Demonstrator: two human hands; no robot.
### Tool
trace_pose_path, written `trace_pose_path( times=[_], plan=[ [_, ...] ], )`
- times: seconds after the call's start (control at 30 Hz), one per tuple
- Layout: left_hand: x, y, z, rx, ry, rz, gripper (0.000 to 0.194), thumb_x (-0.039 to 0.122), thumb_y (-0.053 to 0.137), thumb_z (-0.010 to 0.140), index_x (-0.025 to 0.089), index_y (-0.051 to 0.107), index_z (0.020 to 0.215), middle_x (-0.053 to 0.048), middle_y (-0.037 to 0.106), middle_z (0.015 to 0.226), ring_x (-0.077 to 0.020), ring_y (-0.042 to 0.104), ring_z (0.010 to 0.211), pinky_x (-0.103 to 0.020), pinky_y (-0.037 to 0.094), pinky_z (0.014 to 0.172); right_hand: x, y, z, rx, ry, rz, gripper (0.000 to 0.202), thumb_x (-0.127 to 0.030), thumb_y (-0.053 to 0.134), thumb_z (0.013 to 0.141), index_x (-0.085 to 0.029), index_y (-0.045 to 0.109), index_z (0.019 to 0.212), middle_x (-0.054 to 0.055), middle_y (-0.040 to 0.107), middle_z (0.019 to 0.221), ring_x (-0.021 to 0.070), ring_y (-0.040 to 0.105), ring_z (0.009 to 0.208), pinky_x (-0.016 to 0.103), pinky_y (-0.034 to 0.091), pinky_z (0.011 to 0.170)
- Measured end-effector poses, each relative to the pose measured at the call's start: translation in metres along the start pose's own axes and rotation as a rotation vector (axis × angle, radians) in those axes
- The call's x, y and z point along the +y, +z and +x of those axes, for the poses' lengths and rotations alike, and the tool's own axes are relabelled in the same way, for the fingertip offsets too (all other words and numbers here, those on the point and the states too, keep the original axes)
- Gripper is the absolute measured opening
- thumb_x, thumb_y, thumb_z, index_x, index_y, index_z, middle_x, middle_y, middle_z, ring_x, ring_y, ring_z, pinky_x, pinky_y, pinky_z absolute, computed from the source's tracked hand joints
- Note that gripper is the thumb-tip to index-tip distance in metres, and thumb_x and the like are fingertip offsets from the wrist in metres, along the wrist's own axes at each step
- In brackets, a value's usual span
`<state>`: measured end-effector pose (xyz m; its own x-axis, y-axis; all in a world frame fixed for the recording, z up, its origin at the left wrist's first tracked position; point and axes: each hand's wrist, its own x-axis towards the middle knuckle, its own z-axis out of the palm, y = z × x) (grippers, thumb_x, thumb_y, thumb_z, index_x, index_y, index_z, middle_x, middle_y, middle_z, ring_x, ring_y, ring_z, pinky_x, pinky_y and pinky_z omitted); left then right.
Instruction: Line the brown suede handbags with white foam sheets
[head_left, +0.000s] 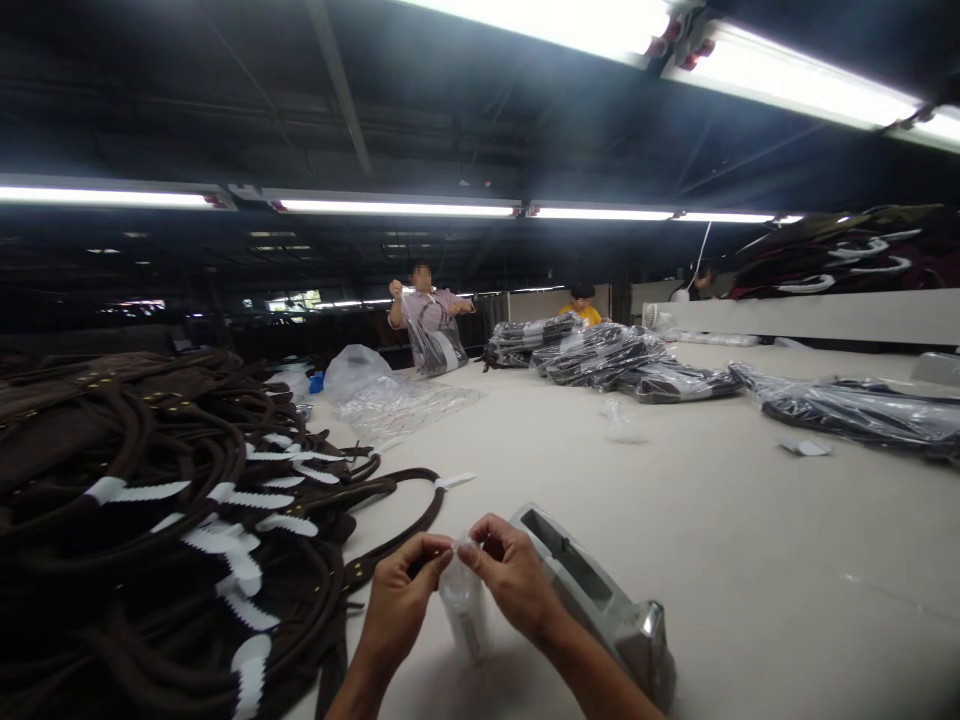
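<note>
My left hand (399, 592) and my right hand (519, 578) meet at the top of a small clear plastic bag (466, 610). Each pinches its upper edge between thumb and fingertips. The bag hangs down above the pale table; what it contains, if anything, I cannot make out. Just right of my right hand lies a grey tape dispenser (585, 580), partly covered by my forearm. To the left of my left hand, a large heap of dark brown bags (187, 430) has looped handles with white toothed paper tags (244, 498).
Plastic-wrapped dark bags (600, 355) are piled across the table (720, 520), with another wrapped bag (862, 410) at right. Loose clear plastic (367, 385) lies beyond the brown heap. One co-worker (431, 315) holds a wrapped bag; another person (585, 305) is behind the pile.
</note>
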<state>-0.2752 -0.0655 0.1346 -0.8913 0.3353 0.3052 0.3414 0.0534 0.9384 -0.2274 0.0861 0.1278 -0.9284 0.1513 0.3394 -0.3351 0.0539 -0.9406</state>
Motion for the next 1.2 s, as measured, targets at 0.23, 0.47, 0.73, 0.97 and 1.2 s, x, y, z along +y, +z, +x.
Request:
trace_pose_path(
  times=[0.23,0.47,0.73,0.97,1.2],
  plan=[
    [-0.007,-0.003,0.001,0.226,0.172,0.302,0.015,0.037,0.063,0.077,0.023,0.071,0.074,-0.001,0.070,0.075,-0.0187,0.062,0.073,-0.025,0.047,0.070,-0.008,-0.011,0.007,0.082,0.308,0.439,0.035,-0.041,0.062,0.070,-0.020,0.039,0.056,-0.005,0.039,0.053,0.0064,0.023,0.045,0.024,0.014,0.044],
    [-0.008,-0.002,0.001,0.157,0.087,0.228,0.023,0.044,0.063,0.078,0.021,0.070,0.079,-0.001,0.068,0.070,-0.0172,0.059,0.067,-0.024,0.045,0.063,-0.005,-0.009,0.007,0.088,-0.030,-0.059,0.019,-0.035,0.065,0.080,-0.016,0.068,0.081,0.002,0.063,0.077,0.0113,0.051,0.064,0.024,0.038,0.058],
    [-0.005,-0.002,0.000,0.143,0.069,0.173,0.026,0.044,0.065,0.076,0.020,0.073,0.085,-0.002,0.070,0.075,-0.0182,0.061,0.068,-0.025,0.047,0.066,-0.015,-0.004,-0.001,-0.028,-0.261,-0.177,0.020,-0.023,0.065,0.083,-0.021,0.073,0.101,0.004,0.065,0.093,0.0117,0.056,0.071,0.024,0.045,0.062],
    [-0.008,-0.002,0.000,0.174,0.120,0.239,0.020,0.040,0.063,0.078,0.021,0.071,0.081,-0.001,0.070,0.076,-0.0172,0.061,0.071,-0.024,0.046,0.069,-0.013,-0.004,-0.004,0.119,-0.111,-0.091,0.031,-0.037,0.059,0.087,-0.016,0.068,0.065,0.001,0.056,0.062,0.0115,0.049,0.060,0.025,0.037,0.059],
    [-0.013,-0.002,0.003,0.214,0.020,0.142,0.029,0.049,0.064,0.075,0.020,0.066,0.081,0.000,0.064,0.067,-0.0151,0.054,0.061,-0.024,0.045,0.059,-0.009,-0.010,0.006,0.150,-0.004,0.037,0.025,-0.038,0.059,0.083,-0.015,0.066,0.075,0.002,0.059,0.068,0.0117,0.046,0.059,0.025,0.035,0.056]
  ],
)
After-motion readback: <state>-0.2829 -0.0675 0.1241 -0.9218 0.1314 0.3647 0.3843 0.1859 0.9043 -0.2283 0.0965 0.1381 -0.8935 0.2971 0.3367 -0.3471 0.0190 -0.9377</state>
